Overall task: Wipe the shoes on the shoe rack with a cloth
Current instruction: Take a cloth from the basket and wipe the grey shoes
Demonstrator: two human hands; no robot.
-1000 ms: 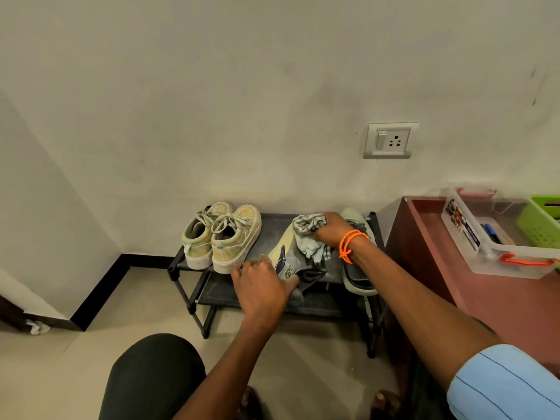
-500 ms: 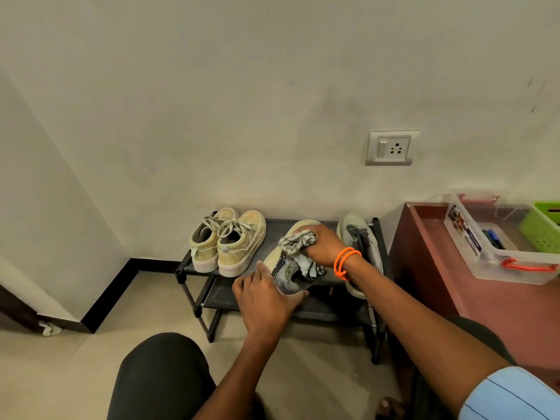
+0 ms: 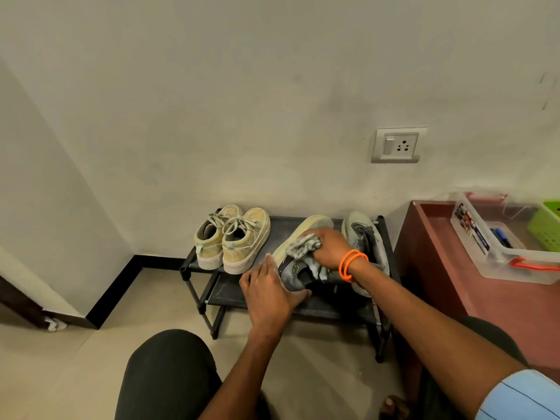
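A low black shoe rack [image 3: 278, 223] stands against the wall. A grey shoe [image 3: 298, 269] with a pale sole lies tilted on its side on the top shelf. My left hand [image 3: 269, 294] grips its heel end. My right hand [image 3: 331, 248], with orange bands on the wrist, holds a bunched grey cloth [image 3: 303, 245] and presses it onto this shoe. Its mate, a second grey shoe [image 3: 365, 237], lies on the rack's right end, partly hidden by my right arm. A pair of beige sneakers [image 3: 233, 237] stands upright at the rack's left end.
A reddish-brown cabinet [image 3: 448, 277] stands right of the rack, carrying a clear plastic box [image 3: 512, 262] and a green basket [image 3: 545, 225]. A wall socket [image 3: 398, 145] sits above. My dark-clothed knees fill the lower foreground. Tiled floor lies left of the rack.
My right hand slid the cloth back toward me along the tilted grey shoe, then out again over its side. My left hand kept its hold on the heel.
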